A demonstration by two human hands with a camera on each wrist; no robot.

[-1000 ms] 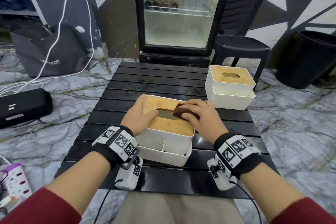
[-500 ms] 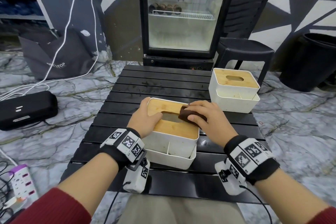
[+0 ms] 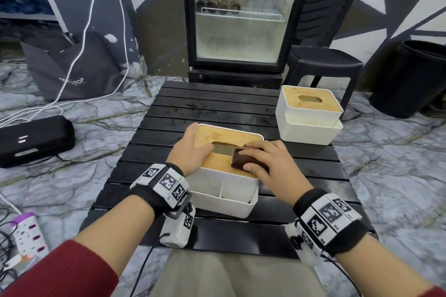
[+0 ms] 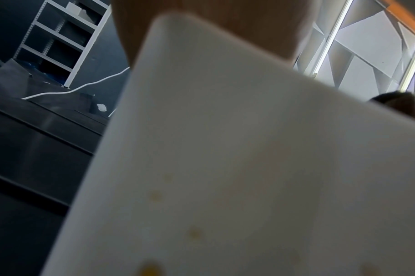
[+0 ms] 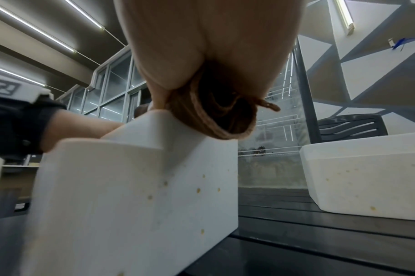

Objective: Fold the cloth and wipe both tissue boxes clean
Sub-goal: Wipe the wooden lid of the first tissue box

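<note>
The near tissue box (image 3: 224, 188) is white with a bamboo lid and stands mid-table; its white wall (image 5: 135, 196) carries small yellow spots. My right hand (image 3: 265, 164) grips a folded brown cloth (image 3: 239, 159) and presses it on the lid's near right part. In the right wrist view the cloth (image 5: 216, 115) bulges from under my palm at the box's top edge. My left hand (image 3: 190, 154) lies on the lid's left side, fingers over the slot. A second tissue box (image 3: 309, 116) sits at the table's far right.
The black slatted table (image 3: 217, 108) stands on a marble floor. Behind it are a glass-door fridge (image 3: 241, 19), a black stool (image 3: 323, 62) and a black bin (image 3: 410, 79). A black case (image 3: 33, 140) and a power strip (image 3: 29, 234) lie on the floor at left.
My right hand has drawn the cloth toward me across the lid, from beside the slot to the near right part. The left hand stays on the lid.
</note>
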